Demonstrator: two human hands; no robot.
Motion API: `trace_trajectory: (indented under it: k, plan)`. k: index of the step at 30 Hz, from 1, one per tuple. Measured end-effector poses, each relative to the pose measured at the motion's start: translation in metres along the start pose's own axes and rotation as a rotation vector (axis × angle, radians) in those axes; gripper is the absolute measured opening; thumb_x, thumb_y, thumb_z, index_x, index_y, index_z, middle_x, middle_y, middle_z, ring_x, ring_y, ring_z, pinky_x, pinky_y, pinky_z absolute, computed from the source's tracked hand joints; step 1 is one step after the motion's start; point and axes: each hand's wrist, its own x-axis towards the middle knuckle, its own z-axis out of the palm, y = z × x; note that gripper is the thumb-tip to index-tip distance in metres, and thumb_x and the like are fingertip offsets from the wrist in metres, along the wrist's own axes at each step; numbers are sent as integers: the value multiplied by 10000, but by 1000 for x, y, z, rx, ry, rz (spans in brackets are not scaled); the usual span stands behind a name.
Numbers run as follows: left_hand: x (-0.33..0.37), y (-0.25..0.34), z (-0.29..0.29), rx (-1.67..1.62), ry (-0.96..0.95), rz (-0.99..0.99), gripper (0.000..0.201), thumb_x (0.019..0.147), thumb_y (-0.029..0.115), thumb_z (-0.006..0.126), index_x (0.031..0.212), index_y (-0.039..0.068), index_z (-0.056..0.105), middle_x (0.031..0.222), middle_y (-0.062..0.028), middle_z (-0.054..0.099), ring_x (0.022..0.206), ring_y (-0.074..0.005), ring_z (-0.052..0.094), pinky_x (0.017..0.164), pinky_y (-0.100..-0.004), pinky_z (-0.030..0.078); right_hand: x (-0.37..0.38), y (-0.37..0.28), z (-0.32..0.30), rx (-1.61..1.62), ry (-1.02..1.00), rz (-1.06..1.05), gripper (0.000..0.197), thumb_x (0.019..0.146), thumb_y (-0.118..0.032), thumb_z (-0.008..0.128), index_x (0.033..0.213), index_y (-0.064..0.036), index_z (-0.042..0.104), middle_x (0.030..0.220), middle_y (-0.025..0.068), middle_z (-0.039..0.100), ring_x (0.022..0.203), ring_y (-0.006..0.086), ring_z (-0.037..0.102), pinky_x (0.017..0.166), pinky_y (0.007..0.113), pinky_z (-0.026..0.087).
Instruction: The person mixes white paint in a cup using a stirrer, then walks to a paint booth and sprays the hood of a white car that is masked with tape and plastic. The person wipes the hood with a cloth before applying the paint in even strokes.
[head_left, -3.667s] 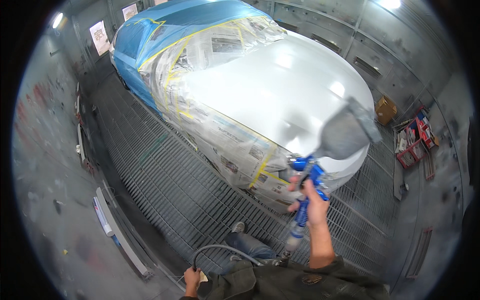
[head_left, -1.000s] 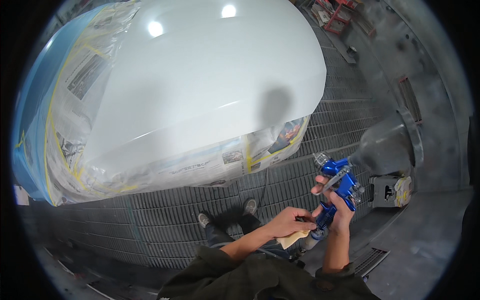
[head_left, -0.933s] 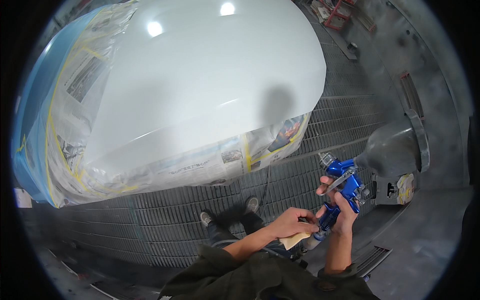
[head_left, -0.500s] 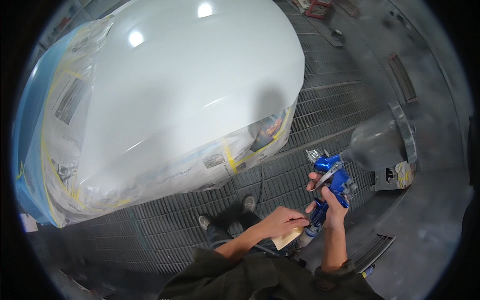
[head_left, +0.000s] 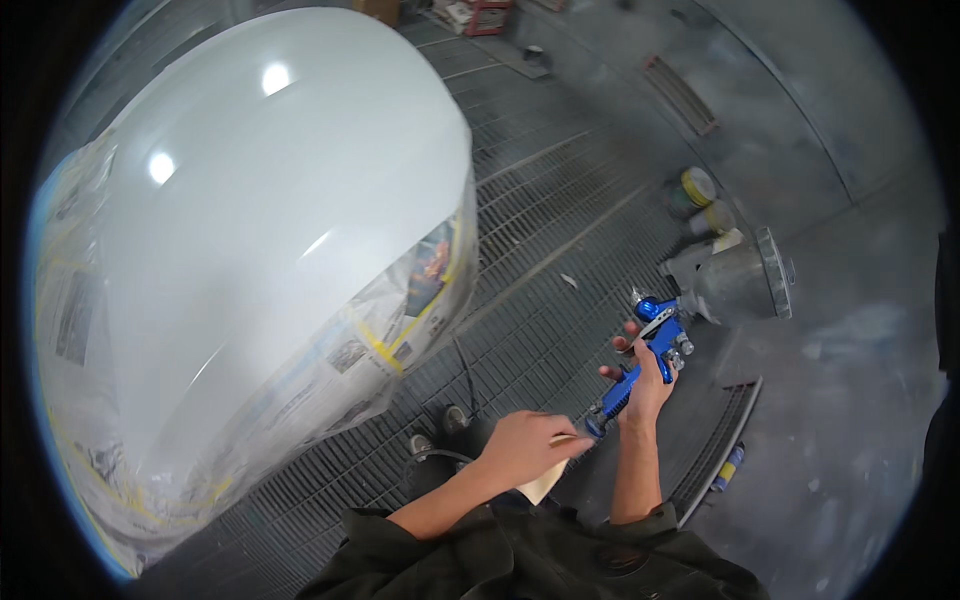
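Observation:
My right hand (head_left: 648,395) holds a blue spray gun (head_left: 660,345) by its handle, with some fingers stretched past the trigger. A greyish see-through paint cup (head_left: 740,284) is fixed to the gun and points off to the right. In my closed left hand (head_left: 522,448) is a folded cream-coloured cloth (head_left: 544,484). The left fingertips are beside the lower end of the gun's handle; whether they touch it I cannot tell. A glossy white car hood (head_left: 270,180) stands at the left, apart from both hands. Printed masking paper (head_left: 300,375) with yellow tape covers its lower edge.
Dark metal grating (head_left: 540,240) forms the floor. A grey hose (head_left: 437,455) runs near my feet. By the right wall (head_left: 830,350) are several cans (head_left: 697,188), a long dark grille (head_left: 722,435) and a small blue-and-yellow can (head_left: 730,467). A red crate (head_left: 488,17) stands far off.
My view has turned to the right, so the hood sits farther left and cans by the wall have come into sight. Both hands still hold the same things.

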Motion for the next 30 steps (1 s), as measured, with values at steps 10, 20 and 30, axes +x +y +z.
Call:
trace_trajectory:
  k: [10, 20, 30]
  plan:
    - [-36, -83, 42, 95, -230, -211, 525, 753, 507, 785, 1057, 83, 729, 1008, -133, 729, 962, -306, 698, 838, -386, 542, 32, 0, -30, -141, 132, -74, 84, 945, -119, 622, 930, -43, 590, 755, 25, 567, 634, 100, 533, 451, 262, 439]
    - [6, -176, 101, 150, -563, -314, 371, 788, 341, 716, 1115, 165, 704, 1052, -140, 704, 1019, -368, 650, 850, -476, 521, 125, -17, -2, -70, -75, 15, 354, 939, -107, 601, 1284, -42, 559, 1144, 104, 675, 972, 230, 693, 477, 351, 583]
    - [-204, -301, 108, 201, -434, -993, 281, 874, 315, 651, 1079, 141, 734, 930, -141, 715, 909, -349, 679, 776, -497, 512, 195, -28, 80, -103, -810, 229, 431, 856, -122, 645, 1222, 79, 541, 1062, 193, 652, 848, 259, 679, 464, 317, 602]
